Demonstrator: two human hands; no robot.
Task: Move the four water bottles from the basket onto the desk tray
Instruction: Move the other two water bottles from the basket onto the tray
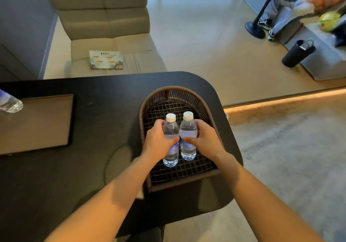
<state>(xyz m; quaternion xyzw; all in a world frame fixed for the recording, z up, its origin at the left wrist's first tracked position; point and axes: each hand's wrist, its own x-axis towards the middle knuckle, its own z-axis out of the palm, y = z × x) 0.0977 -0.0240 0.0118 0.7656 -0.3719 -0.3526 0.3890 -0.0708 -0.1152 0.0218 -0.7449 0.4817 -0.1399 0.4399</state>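
Two clear water bottles with white caps stand upright side by side in a dark woven basket on the right end of the black desk. My left hand is wrapped around the left bottle at its middle. My right hand grips the right bottle the same way. The bottles' lower parts rest near the basket's wire floor. The desk tray, brown with a dark rim, lies at the left. Another bottle lies at the tray's far left, cut off by the frame edge.
A beige chair with a printed booklet on its seat stands behind the desk. A black cylindrical bin and a person's legs by a stand are at the far right. Floor lies to the right of the desk.
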